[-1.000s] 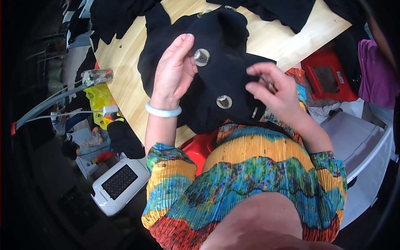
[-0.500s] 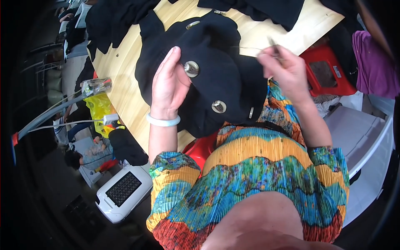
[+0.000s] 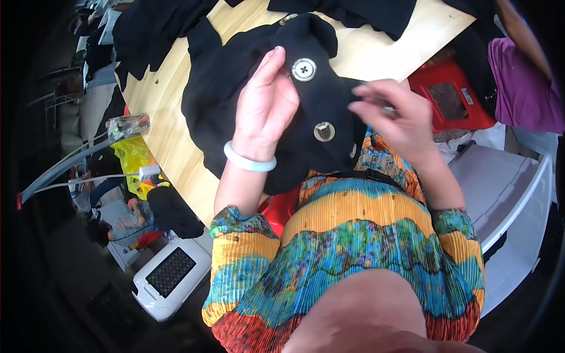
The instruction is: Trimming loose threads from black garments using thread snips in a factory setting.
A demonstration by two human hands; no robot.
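Note:
A black garment (image 3: 235, 100) lies bunched over the table edge in front of me. Large, pale-rimmed round buttons sit along it: one button (image 3: 303, 69) beside my left fingers, with dark thread crossing its middle, and another button (image 3: 323, 132) lower down. My left hand (image 3: 268, 103), a pale bangle (image 3: 249, 157) at its wrist, grips the cloth beside the upper button; some fingers are hidden. To the right of the garment, my right hand (image 3: 400, 115) hovers with fingers pinched and partly blurred. A small metallic glint shows at its fingers, too small to name.
More dark cloth (image 3: 365, 15) lies across the far side of the wooden table (image 3: 170, 112). A red plastic stool (image 3: 450, 97) stands to the right, above a grey bin (image 3: 494, 182). On the left are a yellow bag (image 3: 134, 162), a white cable and a white box-like device (image 3: 170, 276).
My left hand has shifted right and up, and the upper button now faces me more fully. My right hand has moved slightly lower; the thread seen stretched from it earlier no longer shows.

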